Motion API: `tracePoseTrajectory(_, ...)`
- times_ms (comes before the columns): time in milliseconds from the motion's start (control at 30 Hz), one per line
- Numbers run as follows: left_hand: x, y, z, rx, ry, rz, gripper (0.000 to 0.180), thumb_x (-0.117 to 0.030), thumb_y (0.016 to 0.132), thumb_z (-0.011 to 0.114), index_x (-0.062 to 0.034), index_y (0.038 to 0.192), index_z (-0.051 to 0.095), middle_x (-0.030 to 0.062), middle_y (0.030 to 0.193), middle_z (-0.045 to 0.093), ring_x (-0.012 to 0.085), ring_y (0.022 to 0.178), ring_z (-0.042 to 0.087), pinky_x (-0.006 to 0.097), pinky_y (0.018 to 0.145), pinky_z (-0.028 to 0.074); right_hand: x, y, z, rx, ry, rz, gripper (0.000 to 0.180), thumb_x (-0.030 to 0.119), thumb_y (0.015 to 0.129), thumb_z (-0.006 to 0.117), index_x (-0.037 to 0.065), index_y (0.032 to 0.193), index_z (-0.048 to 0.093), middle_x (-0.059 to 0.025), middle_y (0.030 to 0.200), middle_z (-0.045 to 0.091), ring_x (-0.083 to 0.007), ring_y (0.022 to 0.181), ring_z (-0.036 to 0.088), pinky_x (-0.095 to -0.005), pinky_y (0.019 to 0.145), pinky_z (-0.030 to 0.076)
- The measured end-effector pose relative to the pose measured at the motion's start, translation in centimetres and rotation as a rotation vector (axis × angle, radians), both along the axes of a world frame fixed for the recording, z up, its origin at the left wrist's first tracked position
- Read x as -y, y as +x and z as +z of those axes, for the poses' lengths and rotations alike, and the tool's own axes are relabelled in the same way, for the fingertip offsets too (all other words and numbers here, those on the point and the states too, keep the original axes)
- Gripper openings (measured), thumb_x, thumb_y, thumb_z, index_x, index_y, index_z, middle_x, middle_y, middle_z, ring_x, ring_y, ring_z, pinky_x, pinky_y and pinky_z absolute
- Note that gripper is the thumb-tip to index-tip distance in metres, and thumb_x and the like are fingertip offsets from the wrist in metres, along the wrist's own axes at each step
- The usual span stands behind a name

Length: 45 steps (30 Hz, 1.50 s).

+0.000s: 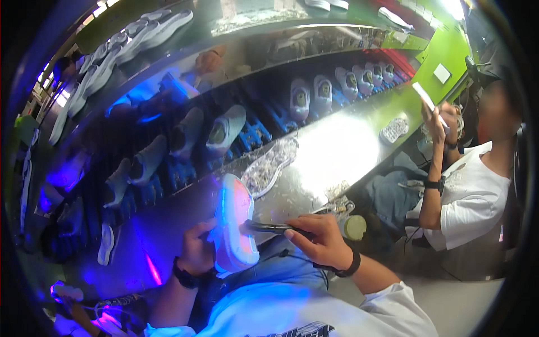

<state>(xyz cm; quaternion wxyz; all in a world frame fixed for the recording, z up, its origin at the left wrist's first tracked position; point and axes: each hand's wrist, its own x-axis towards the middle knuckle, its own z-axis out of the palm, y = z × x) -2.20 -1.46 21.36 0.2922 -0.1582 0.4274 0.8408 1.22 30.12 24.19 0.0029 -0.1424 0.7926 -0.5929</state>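
Right now the left hand [196, 247] grips a white shoe sole [234, 222] from its near side, holding it just above the metal workbench [331, 151], under blue light. The right hand [319, 238] is closed around a dark brush [269, 227] whose tip touches the sole's face. Steady, even strokes along the surface, with the left hand firm, would likely serve best. The sole's long axis runs away from the person, one end pointing toward the conveyor of shoes [224, 129], the other toward the lap.
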Motion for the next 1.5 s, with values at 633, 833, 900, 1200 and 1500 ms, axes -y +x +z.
tracePoseTrajectory(633, -18.0, -31.2, -3.8, -1.011, -1.568, -0.470, 0.048, -0.043, 0.088, 0.071, -0.0108, 0.124, 0.075, 0.0197, 0.114, 0.075, 0.0389, 0.107, 0.071, 0.048, 0.096, 0.056, -3.4, 0.5, -5.0, 0.330, -0.398, -0.517, 0.021, 0.011, 0.102, 0.069, -0.005, 0.113, 0.075, -0.0009, 0.075, 0.069, -0.0065, 0.066, 0.059, -0.0237, 0.060, 0.045)
tracePoseTrajectory(833, -3.3, -34.8, -2.6, -1.208, -1.814, -0.211, 0.051, -0.027, 0.079, 0.071, -0.0087, 0.127, 0.072, 0.0230, 0.124, 0.070, 0.0412, 0.117, 0.066, 0.048, 0.102, 0.053, -2.9, 0.5, -4.7, 0.316, -0.380, -0.483, 0.021, 0.011, 0.103, 0.067, -0.006, 0.111, 0.075, -0.0013, 0.077, 0.067, -0.0064, 0.070, 0.059, -0.0229, 0.063, 0.044)
tracePoseTrajectory(900, 4.7, -36.1, -4.4, -1.268, -1.994, -0.429, 0.051, -0.024, 0.075, 0.074, -0.0083, 0.124, 0.073, 0.0230, 0.124, 0.072, 0.0404, 0.116, 0.069, 0.048, 0.099, 0.055, -2.5, 0.5, -4.2, 0.300, -0.399, -0.449, 0.023, 0.013, 0.104, 0.064, -0.006, 0.110, 0.074, -0.0004, 0.079, 0.067, -0.0053, 0.069, 0.055, -0.0216, 0.061, 0.040)
tracePoseTrajectory(1200, 14.2, -28.7, -5.7, -0.569, -1.177, 0.042, 0.024, -0.026, 0.094, 0.074, -0.0073, 0.108, 0.077, 0.0067, 0.093, 0.075, 0.0228, 0.085, 0.073, 0.038, 0.077, 0.058, -0.7, 2.3, -1.0, 0.275, -0.416, -0.371, 0.021, 0.009, 0.104, 0.064, -0.008, 0.114, 0.072, -0.0037, 0.084, 0.067, -0.0094, 0.077, 0.061, -0.0244, 0.071, 0.048)
tracePoseTrajectory(1500, 11.5, -6.8, 3.3, -0.499, -0.527, 0.287, 0.044, -0.022, 0.091, 0.080, -0.0077, 0.129, 0.064, 0.0050, 0.115, 0.072, 0.0189, 0.103, 0.071, 0.036, 0.092, 0.057, 2.5, 4.8, -0.1, 0.291, -0.415, -0.245, 0.022, 0.008, 0.100, 0.072, -0.008, 0.116, 0.072, -0.0021, 0.088, 0.069, -0.0062, 0.080, 0.061, -0.0226, 0.071, 0.048)
